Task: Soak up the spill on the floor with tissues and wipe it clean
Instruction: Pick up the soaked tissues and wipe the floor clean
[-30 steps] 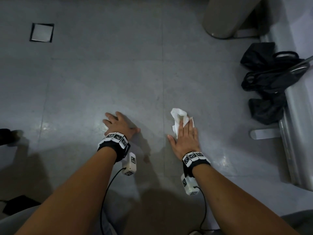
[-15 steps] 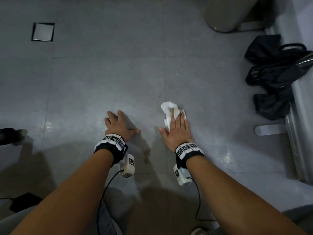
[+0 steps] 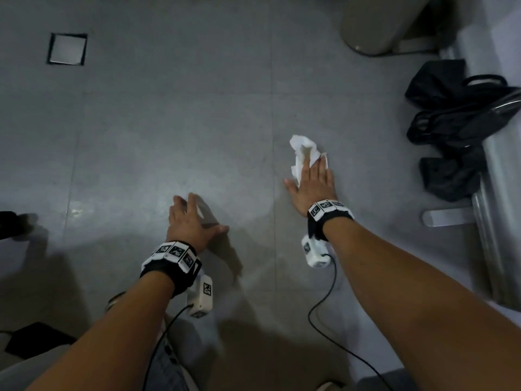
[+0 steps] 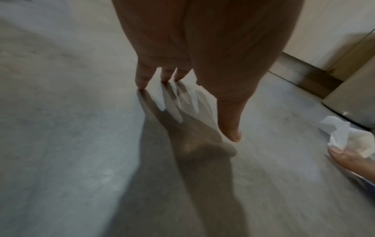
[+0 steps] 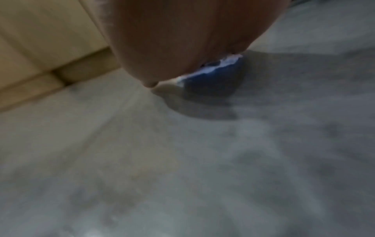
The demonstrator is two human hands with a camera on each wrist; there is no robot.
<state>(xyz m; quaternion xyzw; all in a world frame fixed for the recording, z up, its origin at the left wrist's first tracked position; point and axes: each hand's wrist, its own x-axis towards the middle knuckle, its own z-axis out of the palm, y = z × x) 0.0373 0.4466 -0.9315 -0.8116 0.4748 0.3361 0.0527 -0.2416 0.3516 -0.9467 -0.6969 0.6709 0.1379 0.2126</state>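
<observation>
The floor (image 3: 174, 131) takes up almost everything we see: grey tiles, with a paler sheen just ahead of our left hand that may be leftover wet – we cannot be sure. Off to the right lie black bags (image 3: 462, 119) against a metal bench (image 3: 504, 215), and a bin (image 3: 383, 21) stands farther ahead.

Our right hand (image 3: 311, 186) lies flat on the crumpled white tissue (image 3: 303, 153), fingers straight and close together, thumb out to the side, pressing it onto the tile. Our left hand (image 3: 191, 221) props on the floor on spread fingertips, holding nothing.

What could go wrong from here, as we judge it:
- The tissue is bunched and sticks out beyond the fingers – a hard push could tear it or roll it into a lump that smears rather than soaks.
- If it is already sodden, more wiping would only spread a film.
- The left fingertips bear weight near that sheen, so they could slip.
- A wide sweep rightward may drag wet towards the bags.
</observation>
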